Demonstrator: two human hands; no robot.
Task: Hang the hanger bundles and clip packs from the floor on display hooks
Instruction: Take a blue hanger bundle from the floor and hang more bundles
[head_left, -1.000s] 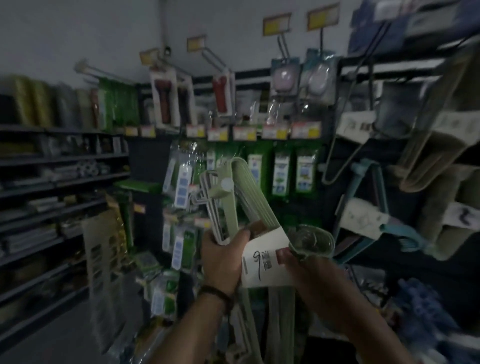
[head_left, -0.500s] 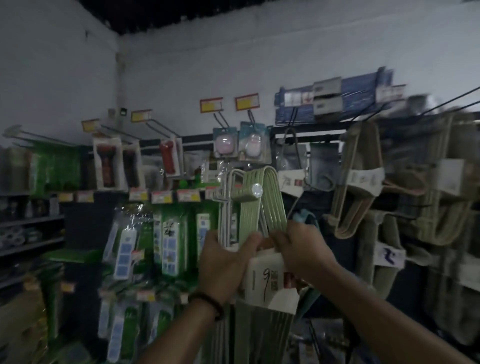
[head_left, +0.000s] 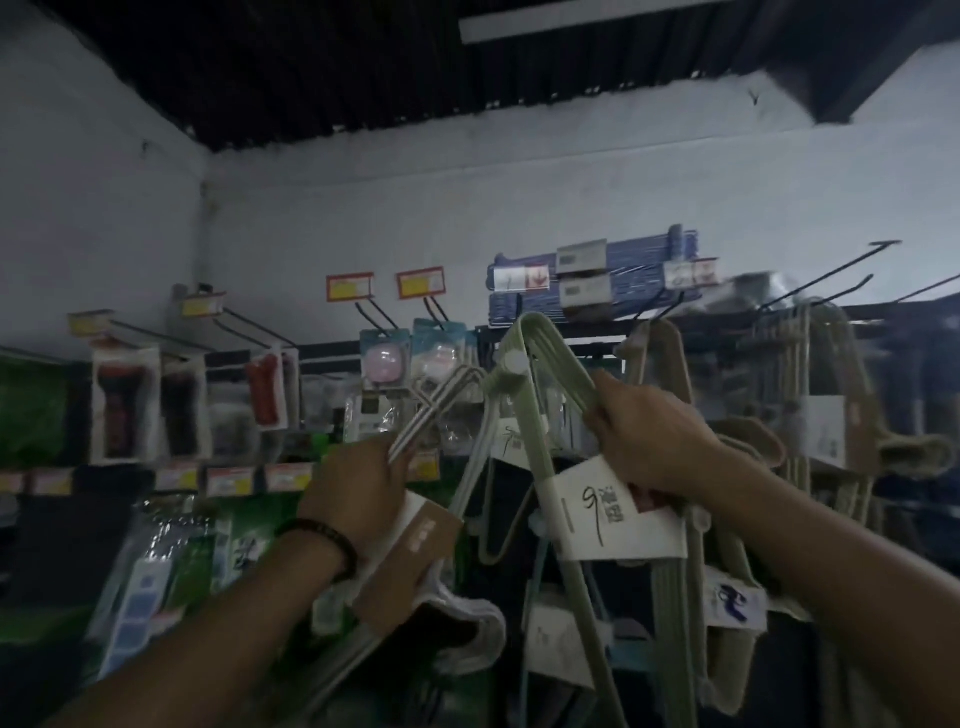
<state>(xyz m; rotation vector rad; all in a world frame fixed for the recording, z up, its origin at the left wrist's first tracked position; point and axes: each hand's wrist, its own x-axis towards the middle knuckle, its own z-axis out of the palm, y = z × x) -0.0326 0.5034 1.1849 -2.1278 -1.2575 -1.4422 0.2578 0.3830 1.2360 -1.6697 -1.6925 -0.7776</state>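
Note:
My right hand (head_left: 652, 439) grips a green hanger bundle (head_left: 543, 395) with a white paper band (head_left: 613, 514), held up high so its hook end reaches the level of the top rail. In my left hand (head_left: 358, 488) is a white hanger bundle (head_left: 436, 410) wrapped in a brown and white band (head_left: 410, 561), held lower and to the left. Long black display hooks (head_left: 826, 275) stick out from the top rail at the upper right. Beige hanger bundles (head_left: 670, 364) hang on the rack behind my right hand.
Carded goods hang on pegs with yellow price tags (head_left: 350, 287) to the left. Blue hanger packs (head_left: 597, 280) lie on top of the rack. Green packets (head_left: 171, 561) fill the lower left display. More banded hangers (head_left: 737, 608) hang at the lower right.
The view has tilted up toward the ceiling. The two bundles, held together before, are now apart: my right hand lifted the green one up and right, and my left keeps the white one lower.

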